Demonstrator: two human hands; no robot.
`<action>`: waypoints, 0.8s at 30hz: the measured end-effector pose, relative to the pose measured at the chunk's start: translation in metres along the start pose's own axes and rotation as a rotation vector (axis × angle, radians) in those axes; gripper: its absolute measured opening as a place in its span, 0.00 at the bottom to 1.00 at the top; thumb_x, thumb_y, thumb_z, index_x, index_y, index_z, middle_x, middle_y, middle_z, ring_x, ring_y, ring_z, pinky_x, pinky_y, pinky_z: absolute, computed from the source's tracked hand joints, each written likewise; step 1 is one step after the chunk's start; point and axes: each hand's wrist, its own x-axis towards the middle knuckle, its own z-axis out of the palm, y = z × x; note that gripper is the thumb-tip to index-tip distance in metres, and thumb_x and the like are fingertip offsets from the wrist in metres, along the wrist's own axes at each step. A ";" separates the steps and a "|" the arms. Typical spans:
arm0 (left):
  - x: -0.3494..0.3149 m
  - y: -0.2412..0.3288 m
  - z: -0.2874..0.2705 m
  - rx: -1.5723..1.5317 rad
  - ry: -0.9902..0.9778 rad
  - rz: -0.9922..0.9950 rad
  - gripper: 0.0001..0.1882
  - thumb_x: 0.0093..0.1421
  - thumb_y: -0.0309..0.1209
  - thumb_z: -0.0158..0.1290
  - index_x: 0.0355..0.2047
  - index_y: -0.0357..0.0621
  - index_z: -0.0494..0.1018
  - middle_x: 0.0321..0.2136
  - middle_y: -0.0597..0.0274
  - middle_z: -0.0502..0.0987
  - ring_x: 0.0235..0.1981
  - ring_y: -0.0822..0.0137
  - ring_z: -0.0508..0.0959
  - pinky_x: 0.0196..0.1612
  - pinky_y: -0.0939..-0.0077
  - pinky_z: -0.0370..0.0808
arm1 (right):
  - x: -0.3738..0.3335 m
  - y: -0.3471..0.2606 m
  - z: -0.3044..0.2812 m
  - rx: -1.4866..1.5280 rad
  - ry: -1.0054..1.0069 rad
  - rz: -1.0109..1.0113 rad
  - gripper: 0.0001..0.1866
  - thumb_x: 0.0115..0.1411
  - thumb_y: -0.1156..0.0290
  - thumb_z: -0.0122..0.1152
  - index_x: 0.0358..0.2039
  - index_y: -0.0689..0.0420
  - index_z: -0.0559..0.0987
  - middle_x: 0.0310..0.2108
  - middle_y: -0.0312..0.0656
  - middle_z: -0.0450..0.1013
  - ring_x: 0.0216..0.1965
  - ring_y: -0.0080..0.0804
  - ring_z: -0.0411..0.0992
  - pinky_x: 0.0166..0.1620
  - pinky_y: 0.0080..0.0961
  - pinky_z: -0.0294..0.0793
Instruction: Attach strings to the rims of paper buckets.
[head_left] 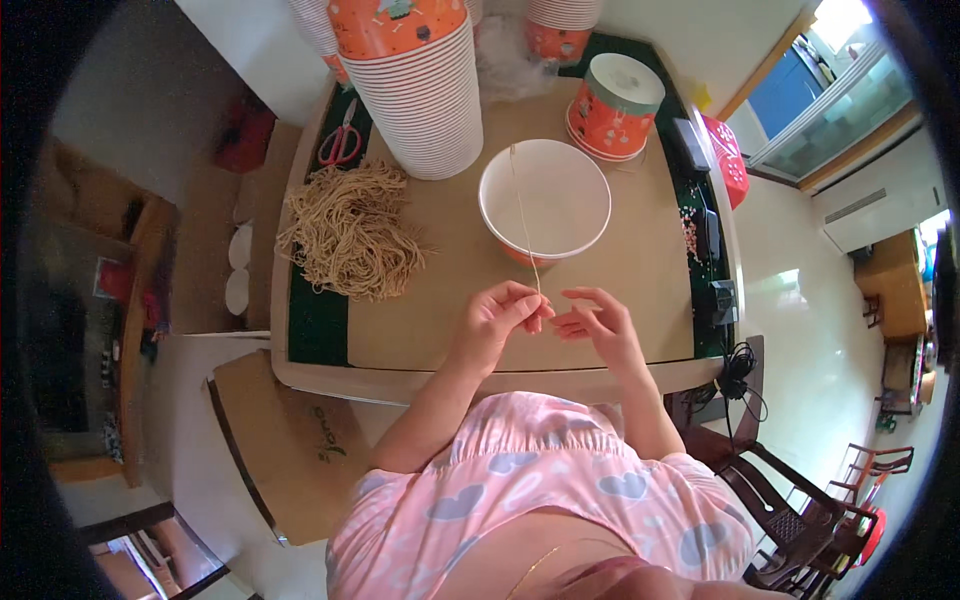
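In front of me a white-lined orange paper bucket (545, 200) stands with its mouth tilted up toward me. One thin tan string (522, 215) runs from its far rim across the mouth and down to my fingers. My left hand (500, 318) pinches the near end of that string between thumb and forefinger. Just right of it, my right hand (597, 325) holds nothing I can see; its fingers are bent loosely and apart. A tangled heap of tan strings (350, 232) lies on the table to the left.
A tall stack of paper buckets (425, 100) rises behind the heap, beside red-handled scissors (340, 140). Upside-down buckets (620, 105) stand at the back right. Small dark devices (708, 235) and scattered beads (688, 230) line the table's right edge. A cardboard box (285, 440) sits below left.
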 end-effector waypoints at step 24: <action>0.014 -0.001 0.028 1.290 0.232 0.538 0.08 0.57 0.25 0.56 0.37 0.37 0.74 0.29 0.60 0.78 0.28 0.67 0.77 0.33 0.78 0.75 | 0.018 0.009 -0.041 0.982 0.424 -0.207 0.13 0.64 0.76 0.49 0.49 0.54 0.65 0.26 0.34 0.67 0.24 0.18 0.63 0.28 0.16 0.63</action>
